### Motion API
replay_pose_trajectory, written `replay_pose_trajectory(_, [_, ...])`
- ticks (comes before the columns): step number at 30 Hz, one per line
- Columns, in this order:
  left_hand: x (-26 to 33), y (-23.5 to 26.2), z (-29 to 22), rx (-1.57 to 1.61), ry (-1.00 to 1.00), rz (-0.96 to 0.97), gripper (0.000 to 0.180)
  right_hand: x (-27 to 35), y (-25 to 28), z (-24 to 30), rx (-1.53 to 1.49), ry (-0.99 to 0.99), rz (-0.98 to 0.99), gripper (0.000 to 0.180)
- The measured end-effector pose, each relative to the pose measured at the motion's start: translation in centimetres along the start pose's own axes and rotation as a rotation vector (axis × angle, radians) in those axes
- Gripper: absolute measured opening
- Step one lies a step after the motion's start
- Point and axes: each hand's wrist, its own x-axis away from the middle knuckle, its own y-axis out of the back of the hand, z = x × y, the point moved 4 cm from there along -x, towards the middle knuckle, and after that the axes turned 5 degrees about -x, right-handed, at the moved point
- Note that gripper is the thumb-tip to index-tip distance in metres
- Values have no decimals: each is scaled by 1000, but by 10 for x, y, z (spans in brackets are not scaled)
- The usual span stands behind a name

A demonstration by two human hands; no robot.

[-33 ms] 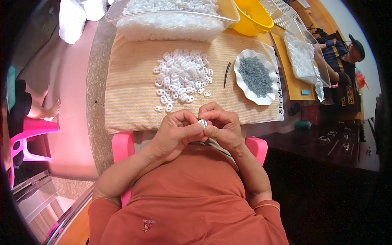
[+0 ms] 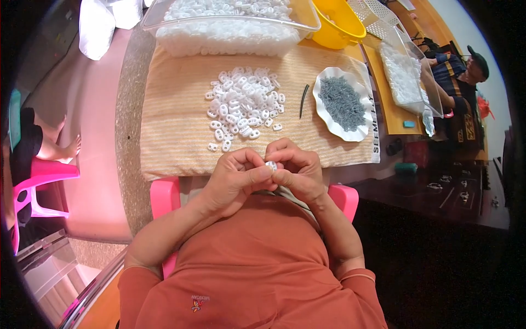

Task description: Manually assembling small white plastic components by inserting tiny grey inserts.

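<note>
My left hand (image 2: 236,180) and my right hand (image 2: 298,171) meet at the near edge of the striped towel. Between their thumbs and fingertips they pinch one small white plastic two-hole piece (image 2: 271,165). Dark spots show on its face; whether something sits in its holes is too small to tell. Just beyond my hands lies a loose pile of white two-hole pieces (image 2: 244,101). A thin black stick-like tool (image 2: 304,101) rests on the towel to the right of the pile. Beside it, a white wavy-rimmed plate (image 2: 319,113) holds a heap of small grey slivers (image 2: 342,101).
A clear bin (image 2: 230,22) full of white pieces stands at the towel's far edge. Right of it are a yellow basin (image 2: 339,24) and another filled clear bin (image 2: 405,77). A person (image 2: 466,71) in a dark cap sits far right; a pink stool (image 2: 46,175) stands left.
</note>
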Motion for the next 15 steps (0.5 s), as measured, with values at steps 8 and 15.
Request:
replay_pose_trajectory(8, [-2,-3,1,-45,2,0,9,-2,5,0,-57,24,38,27])
replay_pose_trajectory(15, [-2,-5,2,33,63,38,17,-1,6,12,-67,-90,57,13])
